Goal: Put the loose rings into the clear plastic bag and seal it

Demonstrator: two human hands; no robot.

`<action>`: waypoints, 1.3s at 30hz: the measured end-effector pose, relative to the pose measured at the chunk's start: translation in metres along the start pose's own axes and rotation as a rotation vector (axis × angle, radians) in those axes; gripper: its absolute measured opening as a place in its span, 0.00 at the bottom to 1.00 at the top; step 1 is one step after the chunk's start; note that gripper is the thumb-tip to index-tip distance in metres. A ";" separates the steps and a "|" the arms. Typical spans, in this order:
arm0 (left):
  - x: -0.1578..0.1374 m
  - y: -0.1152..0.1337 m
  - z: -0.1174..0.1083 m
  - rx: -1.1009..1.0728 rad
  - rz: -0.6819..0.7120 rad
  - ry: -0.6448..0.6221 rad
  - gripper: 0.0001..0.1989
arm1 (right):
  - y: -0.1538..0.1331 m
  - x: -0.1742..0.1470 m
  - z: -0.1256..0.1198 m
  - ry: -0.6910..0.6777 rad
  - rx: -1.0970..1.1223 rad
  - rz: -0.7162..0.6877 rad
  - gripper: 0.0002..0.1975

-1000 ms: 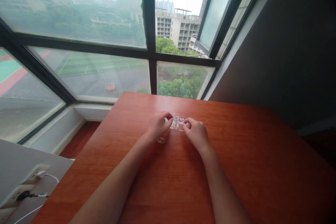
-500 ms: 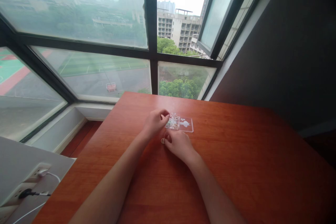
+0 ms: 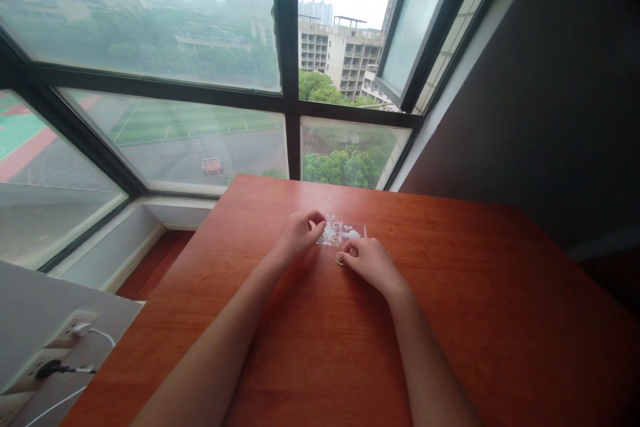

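On the table lies a small clear plastic box (image 3: 334, 232) with compartments, and several tiny ring-like pieces show inside it. Its clear lid (image 3: 361, 231), with a pale mark, extends to the right and is partly covered by my right hand. My left hand (image 3: 303, 233) is closed at the box's left side, thumb and forefinger pinched at its edge. Just in front of the box, my right hand (image 3: 374, 263) pinches a small gold-coloured ring (image 3: 340, 258) between thumb and forefinger, low over the tabletop. Whether it is one ring or a few together is too small to tell.
The reddish-brown wooden table (image 3: 480, 307) reaches toward large dark-framed windows (image 3: 293, 103), with one pane open at right. At lower left, wall sockets (image 3: 47, 367) hold plugs and white cables beside the table edge. A dark wall (image 3: 540, 100) rises on the right.
My right hand has moved to the right and slightly away from me, with the gold-coloured ring in its fingers. My left hand and the box have barely moved.
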State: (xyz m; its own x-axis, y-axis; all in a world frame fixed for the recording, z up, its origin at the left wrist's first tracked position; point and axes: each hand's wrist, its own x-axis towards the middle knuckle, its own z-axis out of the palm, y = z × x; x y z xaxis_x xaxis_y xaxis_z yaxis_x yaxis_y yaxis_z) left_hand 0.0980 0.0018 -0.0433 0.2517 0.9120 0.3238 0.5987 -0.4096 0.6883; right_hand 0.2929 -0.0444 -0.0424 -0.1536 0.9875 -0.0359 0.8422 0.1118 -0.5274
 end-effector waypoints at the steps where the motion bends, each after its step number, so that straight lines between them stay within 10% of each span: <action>1: 0.000 0.001 0.000 -0.002 -0.002 -0.005 0.07 | 0.001 0.000 -0.001 0.009 0.018 -0.005 0.05; 17: -0.005 0.027 0.016 -0.124 0.038 -0.154 0.06 | 0.003 0.007 -0.002 0.293 0.260 -0.069 0.11; 39: -0.004 0.010 0.008 0.075 0.034 0.002 0.05 | 0.013 0.007 -0.007 0.162 0.125 -0.015 0.08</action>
State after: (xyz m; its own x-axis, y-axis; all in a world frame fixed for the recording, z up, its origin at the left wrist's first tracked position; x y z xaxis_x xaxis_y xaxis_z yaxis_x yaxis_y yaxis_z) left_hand 0.1091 -0.0056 -0.0425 0.2714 0.8976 0.3472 0.6449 -0.4374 0.6267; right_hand 0.3061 -0.0352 -0.0434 -0.0718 0.9919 0.1048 0.7684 0.1220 -0.6282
